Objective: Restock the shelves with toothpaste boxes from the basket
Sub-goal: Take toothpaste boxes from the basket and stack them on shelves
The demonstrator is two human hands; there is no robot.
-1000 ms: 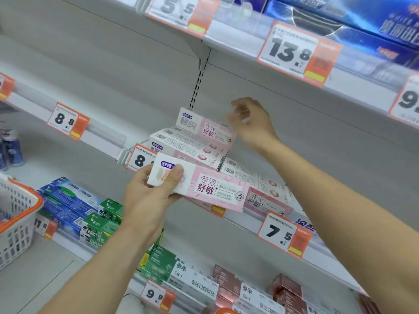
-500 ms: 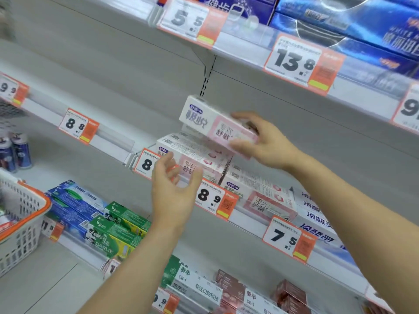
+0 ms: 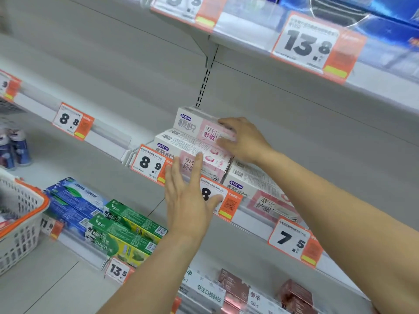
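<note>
Two hands at the shelf (image 3: 254,220) | left hand (image 3: 190,196) has released its white-and-pink cardboard toothpaste box (image 3: 195,158) onto the stack, fingers flat | right hand (image 3: 243,138) grips top box (image 3: 199,125) | placement nearly complete

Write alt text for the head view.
The right hand grips the top pink box on a shelf stack, while the open left hand presses the box below. A basket sits lower left.

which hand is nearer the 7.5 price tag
Right. The right hand grips the top pink box, up and left of the 7.5 price tag; the left hand lies farther left, by the lower box.
</note>
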